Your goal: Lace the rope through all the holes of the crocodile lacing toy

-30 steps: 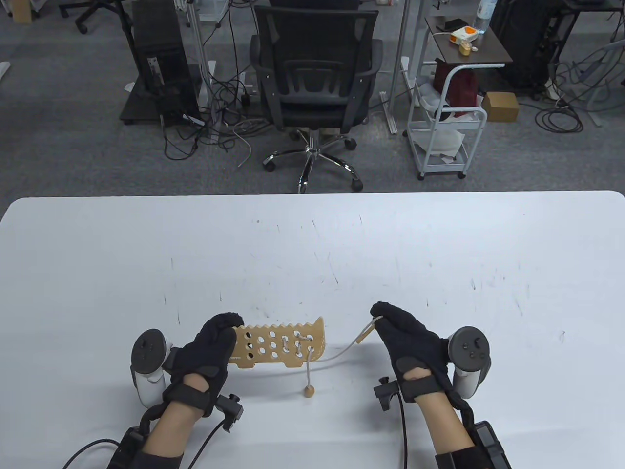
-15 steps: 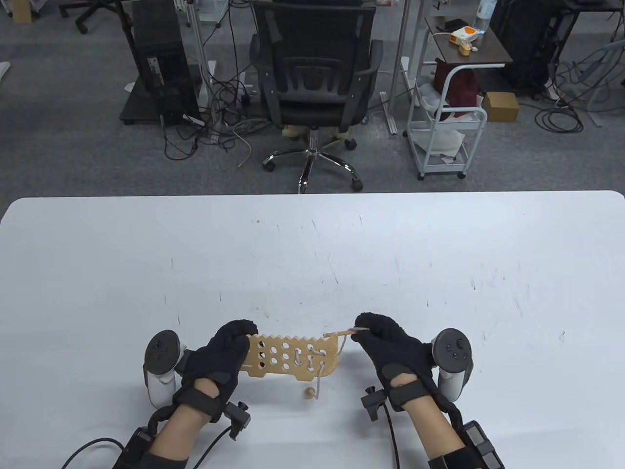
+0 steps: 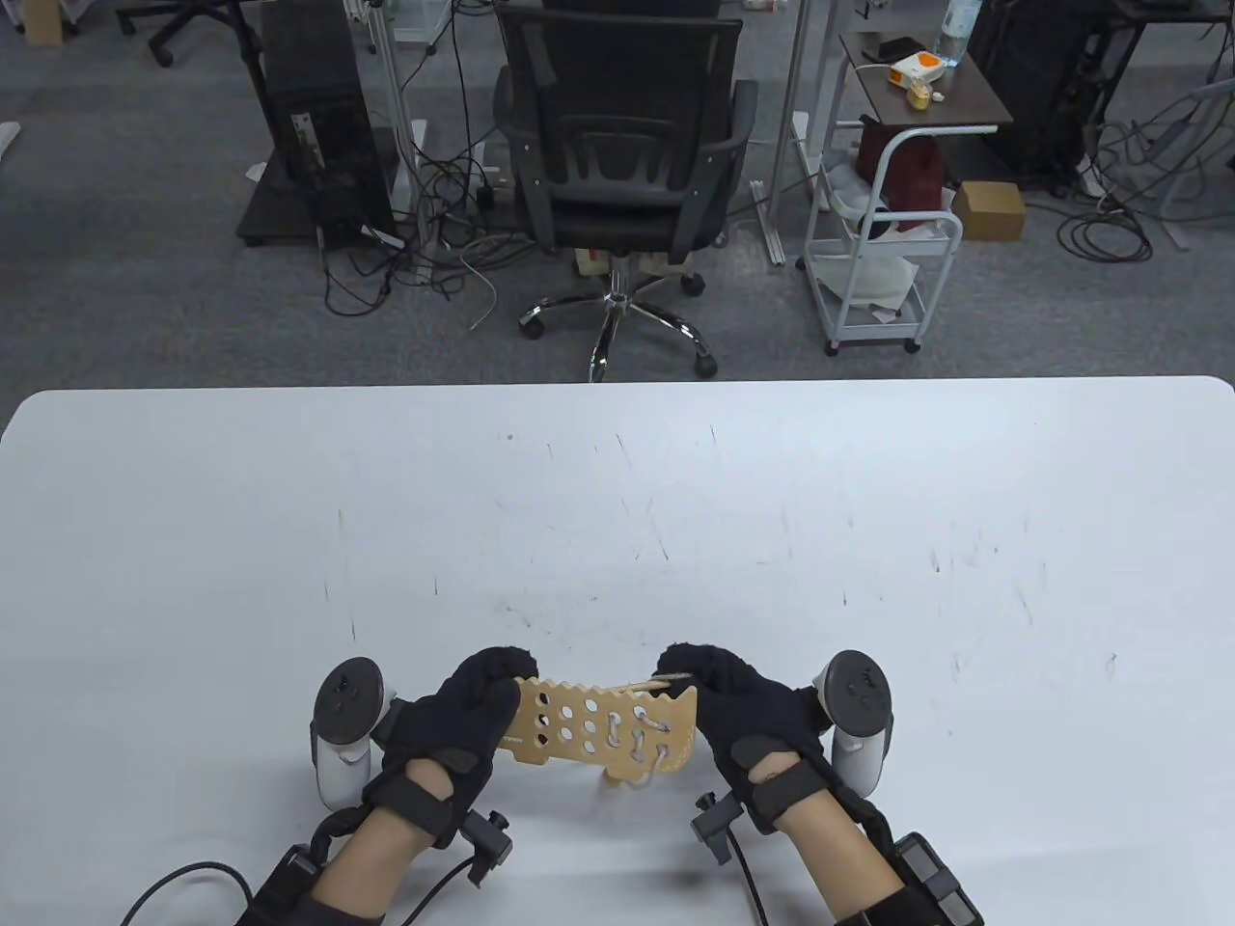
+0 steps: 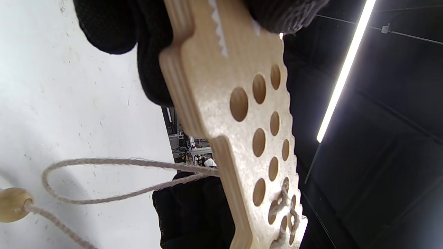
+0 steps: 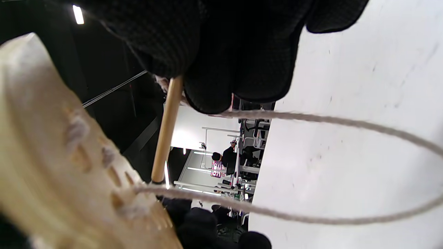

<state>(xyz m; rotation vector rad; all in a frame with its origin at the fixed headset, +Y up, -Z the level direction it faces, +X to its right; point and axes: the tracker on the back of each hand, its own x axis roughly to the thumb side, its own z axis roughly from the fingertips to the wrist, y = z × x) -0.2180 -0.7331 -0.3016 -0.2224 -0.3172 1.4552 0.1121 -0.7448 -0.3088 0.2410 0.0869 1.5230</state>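
Observation:
The wooden crocodile lacing toy (image 3: 603, 731) is lifted off the white table (image 3: 617, 502) near its front edge, its toothed edge facing away from me. My left hand (image 3: 473, 709) grips its left end; the left wrist view shows the crocodile lacing toy (image 4: 242, 131) with several empty holes. The beige rope (image 3: 648, 725) runs through the holes at the right end. My right hand (image 3: 719, 694) pinches the wooden needle (image 5: 166, 131), whose tip lies along the toy's top right edge. A loop of rope (image 5: 328, 166) hangs below, and its end bead (image 4: 12, 204) shows by the table.
Beyond the table's far edge stand a black office chair (image 3: 617, 164), a white cart (image 3: 883, 251) and a computer tower (image 3: 314, 116) with cables on the grey floor.
Both hands have drawn toward the table's front edge and closer together. The right hand has brought the needle left to the toy's top right edge. The toy has tilted and the rope has slackened.

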